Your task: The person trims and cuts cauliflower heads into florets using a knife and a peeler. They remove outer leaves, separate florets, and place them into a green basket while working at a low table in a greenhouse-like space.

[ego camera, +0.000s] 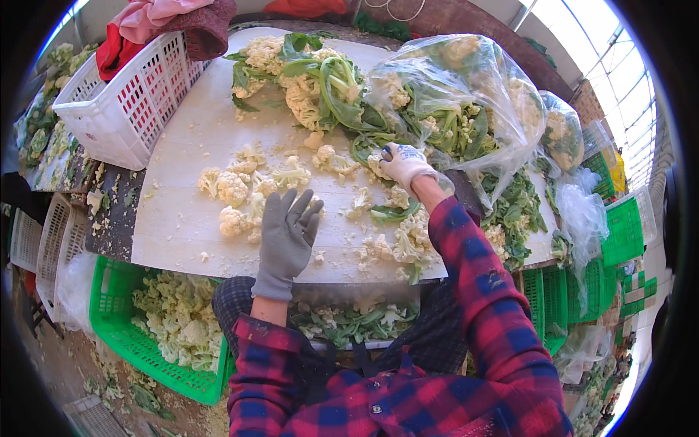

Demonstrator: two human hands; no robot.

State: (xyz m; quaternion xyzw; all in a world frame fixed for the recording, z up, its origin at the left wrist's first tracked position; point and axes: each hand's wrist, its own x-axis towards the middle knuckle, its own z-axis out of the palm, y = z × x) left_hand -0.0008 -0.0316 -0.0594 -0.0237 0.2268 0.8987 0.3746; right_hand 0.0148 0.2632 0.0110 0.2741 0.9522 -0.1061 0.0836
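My left hand (pixel 286 237), in a grey coated glove, is held over the white tabletop (pixel 180 229) with its fingers apart and nothing in it. Just beyond its fingertips lies a loose group of cut cauliflower florets (pixel 232 188). My right hand (pixel 405 164) wears a white glove with dark blue on the fingers. Those fingers are curled at a cauliflower piece (pixel 377 165), and whether they grip it is not clear. Leafy cauliflower heads (pixel 306 95) lie at the far side. Trimmed bits and stems (pixel 407 240) lie nearer me, below my right forearm.
A clear plastic bag (pixel 486 93) of cauliflower stands at the back right. A white crate (pixel 104 125) with cloths sits at the far left. Below the table's edge, a green crate (pixel 158 377) holds florets, and leafy trimmings (pixel 355 322) fill a container between my knees.
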